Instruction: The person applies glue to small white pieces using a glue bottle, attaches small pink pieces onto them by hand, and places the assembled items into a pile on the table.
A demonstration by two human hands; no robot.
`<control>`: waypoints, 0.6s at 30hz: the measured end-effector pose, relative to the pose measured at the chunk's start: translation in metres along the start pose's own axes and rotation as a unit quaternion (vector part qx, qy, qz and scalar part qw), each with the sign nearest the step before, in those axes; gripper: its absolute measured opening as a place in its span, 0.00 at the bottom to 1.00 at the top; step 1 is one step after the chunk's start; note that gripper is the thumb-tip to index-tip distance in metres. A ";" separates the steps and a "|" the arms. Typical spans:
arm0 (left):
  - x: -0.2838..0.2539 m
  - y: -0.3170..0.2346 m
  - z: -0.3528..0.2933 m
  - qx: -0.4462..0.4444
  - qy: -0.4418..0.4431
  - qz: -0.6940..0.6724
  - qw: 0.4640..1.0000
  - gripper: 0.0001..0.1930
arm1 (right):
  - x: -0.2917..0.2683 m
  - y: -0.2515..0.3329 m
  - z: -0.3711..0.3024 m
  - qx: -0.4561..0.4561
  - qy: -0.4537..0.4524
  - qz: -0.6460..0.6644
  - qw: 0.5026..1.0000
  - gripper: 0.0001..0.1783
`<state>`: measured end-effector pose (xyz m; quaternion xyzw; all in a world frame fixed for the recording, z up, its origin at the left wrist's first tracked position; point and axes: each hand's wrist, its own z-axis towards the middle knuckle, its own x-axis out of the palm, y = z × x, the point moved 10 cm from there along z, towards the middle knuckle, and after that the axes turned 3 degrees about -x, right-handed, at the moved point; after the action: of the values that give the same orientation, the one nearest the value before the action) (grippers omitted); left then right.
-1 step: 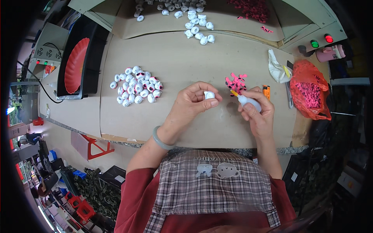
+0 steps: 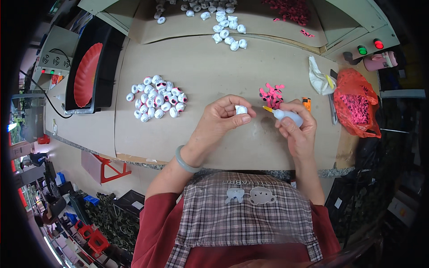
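Between thumb and fingers, my left hand [image 2: 223, 114] grips a small white rounded piece [image 2: 241, 110], held above the middle of the table. My right hand [image 2: 296, 124] is closed around a translucent squeeze bottle [image 2: 289, 118] with a yellow tip. That tip points left toward the white piece, with a gap between them. Just beyond the bottle lies a small heap of pink and black pieces [image 2: 271, 94]. Over to the left, a cluster of white rounded pieces [image 2: 157, 99] sits on the table, several showing pink and black parts.
More white pieces [image 2: 229, 29] lie at the back, near a dark pink heap [image 2: 295, 11]. At right are a red plastic bag [image 2: 355, 102] of pink pieces, a white cloth [image 2: 318, 78] and an orange box [image 2: 306, 103]. A black bin [image 2: 102, 67] holding a red tray [image 2: 87, 76] stands left.
The squeeze bottle in my right hand has shifted slightly, its tip now a little lower and further left. My left hand has hardly moved.
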<state>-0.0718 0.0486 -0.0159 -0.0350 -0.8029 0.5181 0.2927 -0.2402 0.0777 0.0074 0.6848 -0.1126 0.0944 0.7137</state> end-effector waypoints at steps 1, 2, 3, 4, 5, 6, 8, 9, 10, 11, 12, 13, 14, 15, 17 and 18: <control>-0.001 0.001 -0.002 -0.001 -0.001 -0.002 1.000 0.15 | -0.005 -0.002 0.000 0.014 -0.029 0.016 0.999 0.15; -0.002 0.005 -0.002 -0.015 -0.001 -0.013 1.000 0.16 | -0.005 -0.003 0.000 0.015 -0.030 0.015 0.999 0.15; -0.003 0.008 -0.003 -0.028 -0.001 -0.024 0.999 0.17 | -0.009 -0.004 0.000 0.015 -0.058 0.041 0.997 0.17; -0.003 0.010 -0.003 -0.029 -0.001 -0.025 0.999 0.17 | -0.013 -0.005 0.000 0.014 -0.086 0.068 0.994 0.18; -0.002 0.009 -0.004 -0.021 0.000 -0.041 0.999 0.18 | -0.012 -0.005 0.000 0.015 -0.086 0.067 0.994 0.18; -0.002 0.008 -0.005 -0.012 0.002 -0.056 0.998 0.18 | -0.013 -0.004 0.000 0.010 -0.089 0.067 0.994 0.20; -0.002 0.006 -0.006 -0.018 0.002 -0.036 0.999 0.18 | -0.013 -0.002 -0.001 0.005 -0.094 0.066 0.993 0.21; -0.002 0.006 -0.007 -0.024 0.004 -0.014 1.000 0.17 | -0.013 0.001 -0.001 -0.007 -0.097 0.064 0.993 0.22; -0.001 0.006 -0.007 -0.025 0.004 -0.015 1.000 0.17 | -0.013 0.005 -0.001 -0.018 -0.101 0.061 0.993 0.22; -0.002 0.004 -0.009 -0.009 -0.001 -0.032 0.999 0.17 | -0.012 0.005 -0.001 -0.017 -0.101 0.062 0.993 0.22; -0.004 0.002 -0.010 0.008 -0.007 -0.048 0.999 0.17 | -0.011 0.008 -0.001 -0.028 -0.097 0.054 0.993 0.22; -0.005 0.003 -0.011 0.007 -0.007 -0.048 0.999 0.17 | -0.010 0.011 -0.001 -0.039 -0.093 0.047 0.994 0.22; -0.004 0.001 -0.012 0.011 0.003 -0.025 1.000 0.18 | -0.010 0.012 -0.002 -0.039 -0.095 0.046 0.994 0.22; -0.002 -0.001 -0.012 0.015 0.013 -0.002 1.000 0.19 | -0.009 0.014 -0.002 -0.045 -0.093 0.024 0.994 0.22; 0.002 -0.008 -0.014 0.018 0.016 0.019 1.000 0.19 | -0.007 0.019 -0.003 -0.050 -0.091 0.001 0.995 0.23; 0.005 -0.011 -0.015 0.023 0.017 0.041 0.999 0.20 | -0.003 0.026 -0.003 -0.067 -0.083 -0.032 0.994 0.23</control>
<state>-0.0656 0.0571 -0.0004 -0.0703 -0.7835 0.5473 0.2858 -0.2507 0.0821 0.0307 0.6440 -0.1556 0.0067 0.7490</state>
